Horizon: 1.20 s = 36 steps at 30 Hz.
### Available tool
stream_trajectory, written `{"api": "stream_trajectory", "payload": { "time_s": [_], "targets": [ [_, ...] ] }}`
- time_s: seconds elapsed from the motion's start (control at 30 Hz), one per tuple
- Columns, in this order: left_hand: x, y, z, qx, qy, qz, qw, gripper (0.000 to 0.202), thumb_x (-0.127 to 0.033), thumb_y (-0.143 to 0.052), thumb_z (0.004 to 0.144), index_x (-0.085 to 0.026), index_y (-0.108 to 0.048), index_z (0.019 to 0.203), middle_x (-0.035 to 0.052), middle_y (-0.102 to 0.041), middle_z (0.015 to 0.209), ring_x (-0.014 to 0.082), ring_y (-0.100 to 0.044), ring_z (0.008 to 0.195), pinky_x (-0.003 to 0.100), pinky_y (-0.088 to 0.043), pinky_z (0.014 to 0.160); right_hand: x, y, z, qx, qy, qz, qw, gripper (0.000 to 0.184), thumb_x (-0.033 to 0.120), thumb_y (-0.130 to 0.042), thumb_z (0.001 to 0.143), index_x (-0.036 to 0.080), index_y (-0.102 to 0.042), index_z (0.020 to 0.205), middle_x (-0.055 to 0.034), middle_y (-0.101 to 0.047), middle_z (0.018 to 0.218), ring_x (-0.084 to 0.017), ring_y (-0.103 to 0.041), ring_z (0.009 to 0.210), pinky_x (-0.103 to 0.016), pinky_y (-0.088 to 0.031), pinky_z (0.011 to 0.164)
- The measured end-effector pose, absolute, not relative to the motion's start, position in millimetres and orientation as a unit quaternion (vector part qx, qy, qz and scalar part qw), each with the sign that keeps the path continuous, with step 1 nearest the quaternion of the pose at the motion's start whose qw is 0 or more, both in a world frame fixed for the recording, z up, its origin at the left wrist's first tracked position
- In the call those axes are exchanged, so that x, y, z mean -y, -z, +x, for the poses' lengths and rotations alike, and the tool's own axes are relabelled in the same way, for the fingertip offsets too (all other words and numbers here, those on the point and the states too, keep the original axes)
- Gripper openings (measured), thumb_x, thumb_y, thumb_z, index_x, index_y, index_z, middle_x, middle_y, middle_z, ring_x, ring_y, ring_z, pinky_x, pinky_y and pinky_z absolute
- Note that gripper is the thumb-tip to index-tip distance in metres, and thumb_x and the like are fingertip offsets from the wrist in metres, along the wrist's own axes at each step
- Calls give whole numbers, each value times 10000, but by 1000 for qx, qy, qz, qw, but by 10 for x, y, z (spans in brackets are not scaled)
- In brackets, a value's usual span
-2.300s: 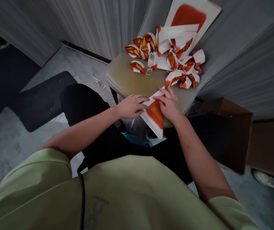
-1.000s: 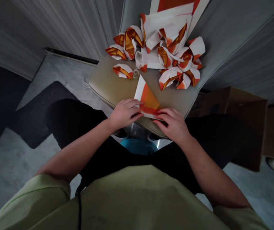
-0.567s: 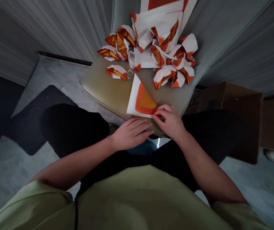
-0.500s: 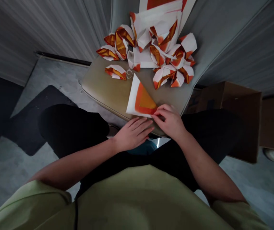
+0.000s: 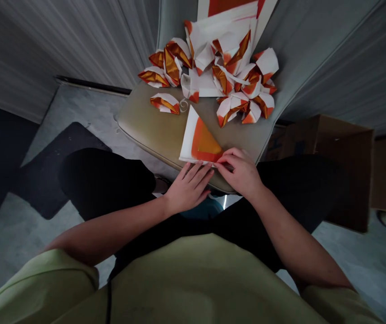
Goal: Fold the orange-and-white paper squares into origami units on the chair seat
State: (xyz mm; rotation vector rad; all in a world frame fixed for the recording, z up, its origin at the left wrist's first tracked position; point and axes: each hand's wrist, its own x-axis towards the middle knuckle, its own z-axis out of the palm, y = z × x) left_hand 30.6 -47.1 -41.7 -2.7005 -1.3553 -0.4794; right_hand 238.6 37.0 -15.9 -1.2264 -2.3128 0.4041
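On the smooth padded chair seat point(image 5: 145, 123) lies a triangular folded paper point(image 5: 202, 140), white around orange-gold. The left hand point(image 5: 186, 188), fingers extended, touches its near edge; the right hand point(image 5: 242, 172) pinches its right corner. Beyond are shiny-hollowed paper boats point(image 5: 165, 103) and a thin white curl point(image 5: 183, 111).

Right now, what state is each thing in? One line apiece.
White-and-orange paper triangle: folded.
Orange-and-white boat-shaped paper pieces: folded, mostly clustered.
Brown cardboard box: open.
Beige padded chair: upright.
Left hand: open, at the triangle's near edge.
Right hand: closed, pinching the triangle's corner.
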Motion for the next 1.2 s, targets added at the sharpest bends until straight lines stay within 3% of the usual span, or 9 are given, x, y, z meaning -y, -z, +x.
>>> {"api": "stream_trajectory", "payload": {
  "time_s": [0.23, 0.33, 0.43, 0.53, 0.63, 0.87, 1.0, 1.2],
  "targets": [
    [433, 445, 304, 443, 162, -881, 34, 586, -472, -510, 1016, -145, -529, 1502, 131, -537, 1559, 351, -474, 1447, 513, -316, 1222, -172, 77, 2416, 841, -57, -457, 285, 149, 289, -672, 944, 185, -761, 1003, -85, -748, 1008, -254, -686, 938, -404, -535, 860],
    [427, 468, 295, 439, 172, -881, 35, 591, -494, -517, 1006, -164, -537, 1496, 124, -539, 1559, 362, -479, 1441, 520, -347, 1198, 138, 5, 2368, 829, -21, -457, 321, 147, 271, -665, 942, 203, -746, 1045, -77, -761, 1080, -261, -681, 1071, -417, -514, 969],
    [430, 509, 278, 428, 167, -888, 30, 595, -465, -555, 979, -153, -546, 1485, 138, -508, 1583, 377, -448, 1466, 535, -340, 1209, 482, 55, 2214, 846, -60, -446, 287, 255, 316, -621, 971, 200, -724, 1173, -99, -739, 1255, -277, -623, 1248, -438, -484, 1064],
    [435, 546, 264, 429, 134, -893, 21, 626, -380, -579, 958, -148, -492, 1532, 149, -444, 1628, 369, -374, 1523, 535, -303, 1243, 713, 192, 2039, 849, -90, -488, 179, 519, 397, -558, 997, 176, -563, 1467, -152, -519, 1576, -370, -387, 1505, -614, -336, 1191],
    [435, 562, 266, 439, 115, -891, 5, 662, -338, -566, 956, -166, -426, 1580, 139, -408, 1652, 359, -342, 1547, 543, -297, 1253, 787, 281, 1948, 838, -103, -525, 107, 654, 444, -522, 1006, 207, -390, 1601, -144, -307, 1707, -406, -215, 1584, -726, -194, 1212],
    [423, 587, 285, 441, 143, -886, -8, 684, -272, -532, 961, -169, -359, 1615, 136, -437, 1635, 354, -362, 1539, 563, -315, 1242, 679, 193, 1831, 807, -114, -575, 71, 708, 495, -493, 1005, 189, -345, 1626, -140, -249, 1726, -401, -153, 1605, -728, -136, 1235],
    [425, 583, 286, 439, 153, -885, -22, 675, -337, -574, 956, -178, -411, 1591, 157, -447, 1624, 378, -361, 1536, 593, -275, 1253, 645, 204, 1952, 784, -118, -606, 65, 687, 461, -439, 1028, 209, -285, 1647, -127, -285, 1715, -394, -126, 1613, -754, -143, 1223],
    [432, 520, 315, 443, 157, -882, -25, 577, -409, -526, 1010, -176, -495, 1537, 155, -444, 1627, 367, -367, 1535, 586, -261, 1256, 800, 339, 2570, 715, -109, -679, 123, 681, 464, -386, 1046, 180, -241, 1648, -234, -298, 1688, -463, -168, 1589, -854, -188, 1122]
  ]
}}
